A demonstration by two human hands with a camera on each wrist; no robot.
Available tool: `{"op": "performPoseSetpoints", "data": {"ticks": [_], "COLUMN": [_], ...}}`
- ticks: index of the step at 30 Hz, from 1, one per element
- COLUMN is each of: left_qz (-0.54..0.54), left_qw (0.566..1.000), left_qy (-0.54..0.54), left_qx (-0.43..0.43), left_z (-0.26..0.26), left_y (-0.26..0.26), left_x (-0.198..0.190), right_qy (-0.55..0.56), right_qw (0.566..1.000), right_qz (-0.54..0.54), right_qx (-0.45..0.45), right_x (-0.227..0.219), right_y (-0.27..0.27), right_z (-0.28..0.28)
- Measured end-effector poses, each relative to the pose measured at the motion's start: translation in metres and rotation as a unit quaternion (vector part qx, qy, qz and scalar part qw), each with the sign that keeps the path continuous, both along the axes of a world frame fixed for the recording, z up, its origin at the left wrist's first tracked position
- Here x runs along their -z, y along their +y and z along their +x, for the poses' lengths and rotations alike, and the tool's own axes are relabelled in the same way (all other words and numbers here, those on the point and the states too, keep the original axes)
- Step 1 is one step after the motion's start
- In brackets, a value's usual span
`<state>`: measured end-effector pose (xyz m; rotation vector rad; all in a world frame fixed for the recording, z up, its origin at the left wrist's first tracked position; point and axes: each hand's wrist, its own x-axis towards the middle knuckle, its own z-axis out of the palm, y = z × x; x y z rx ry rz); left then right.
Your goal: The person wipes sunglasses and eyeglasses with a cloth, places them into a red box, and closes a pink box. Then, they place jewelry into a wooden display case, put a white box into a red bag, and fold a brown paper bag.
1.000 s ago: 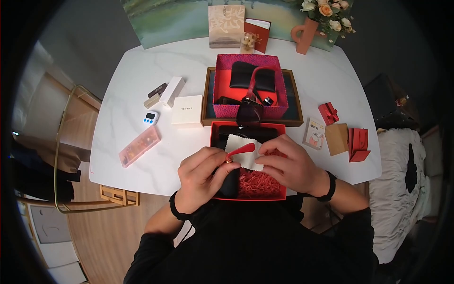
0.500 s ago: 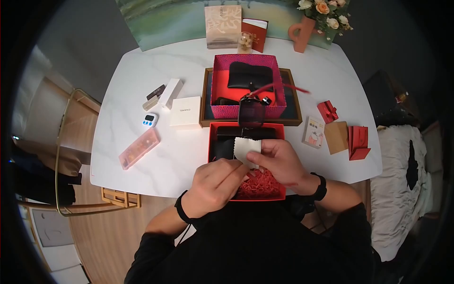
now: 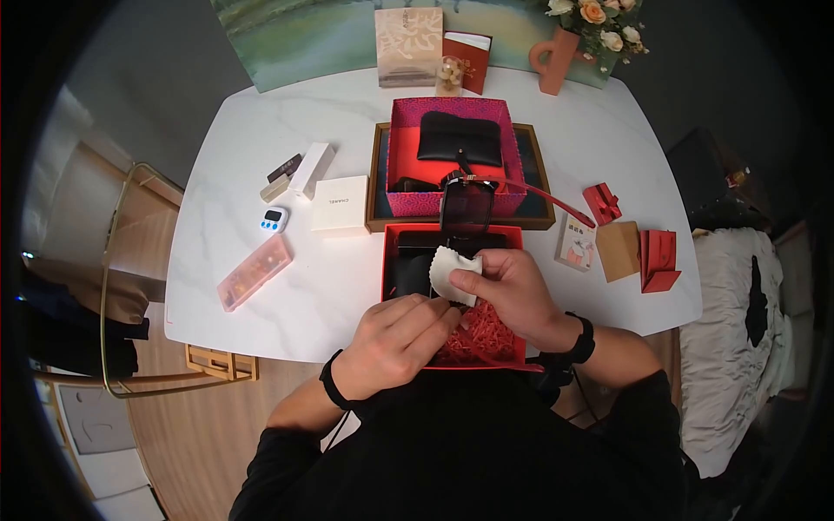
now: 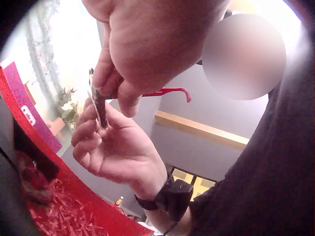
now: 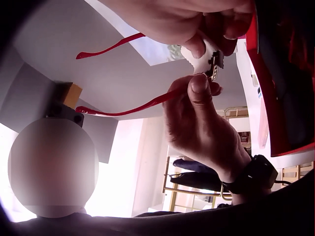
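Note:
Dark-lensed sunglasses (image 3: 466, 210) with red temple arms (image 5: 123, 112) are held above the red box (image 3: 523, 260). My left hand (image 3: 395, 339) pinches the frame close to a gold-trimmed hinge (image 5: 215, 69). Between the thumb and fingers of my right hand (image 3: 517, 291) is a white scalloped cleaning cloth (image 3: 453, 271), folded over one lens, which it hides. The other lens juts away from me over the edge of the purple patterned box (image 3: 413, 205), its arm reaching out to the right. Red paper shreds (image 3: 473, 343) and a black case (image 3: 410, 276) lie in the red box.
Behind, the purple box holds a black pouch (image 3: 459, 139) and sits on a wood-framed tray (image 3: 546, 195). To the left are white boxes (image 3: 341, 206), a timer (image 3: 274, 219) and a pink case (image 3: 254, 271). A card box (image 3: 576, 241) and red wallet (image 3: 658, 262) lie right.
The sunglasses have turned, so one red arm now points right instead of up. My left hand has moved down and right; the cloth, flat before, is now folded under my right thumb.

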<state>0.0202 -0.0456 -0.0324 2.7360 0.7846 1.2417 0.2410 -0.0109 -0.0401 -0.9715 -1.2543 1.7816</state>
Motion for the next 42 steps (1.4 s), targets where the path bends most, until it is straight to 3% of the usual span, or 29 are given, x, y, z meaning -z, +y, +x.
{"op": "performPoseSetpoints", "data": {"ticks": [8, 10, 13, 17, 23, 29, 34, 36, 38, 42], "left_qz": [0.006, 0.009, 0.003, -0.002, -0.006, 0.001, -0.001, 0.004, 0.011, -0.001], "left_qw": [1.0, 1.0, 1.0, 1.0, 1.0, 1.0, 1.0, 1.0, 1.0, 1.0], "left_qy": [-0.002, -0.007, -0.014, -0.005, 0.012, 0.011, 0.01, 0.015, 0.013, 0.01], "left_qx": [-0.012, -0.011, -0.012, -0.018, 0.005, 0.017, 0.012, 0.009, -0.001, 0.006], "left_z": [0.001, 0.001, 0.001, -0.001, -0.001, 0.002, 0.002, 0.001, 0.001, -0.001], "left_y": [-0.001, 0.0, 0.0, -0.001, -0.003, -0.004, -0.006, -0.006, -0.006, -0.007], "left_x": [-0.005, 0.001, 0.004, 0.005, -0.002, -0.003, 0.005, 0.007, 0.009, 0.007], "right_qy": [-0.003, -0.091, -0.111, -0.087, -0.085, -0.125, -0.164, -0.153, -0.072, -0.105], "right_qw": [0.999, 0.993, 0.987, 0.992, 0.994, 0.982, 0.978, 0.981, 0.995, 0.993], "right_qz": [0.04, 0.077, 0.107, 0.079, 0.061, 0.14, 0.132, 0.123, 0.064, 0.054], "right_qx": [-0.009, -0.022, -0.033, -0.043, -0.014, 0.02, -0.002, -0.011, -0.003, -0.019], "right_x": [-0.001, -0.002, 0.007, 0.007, -0.001, 0.003, 0.005, 0.005, -0.001, -0.005], "right_y": [0.001, 0.001, 0.005, 0.006, 0.004, 0.004, 0.004, 0.005, 0.003, 0.004], "right_z": [-0.002, 0.0, 0.002, 0.005, 0.001, -0.002, 0.002, 0.0, -0.005, -0.003]}}
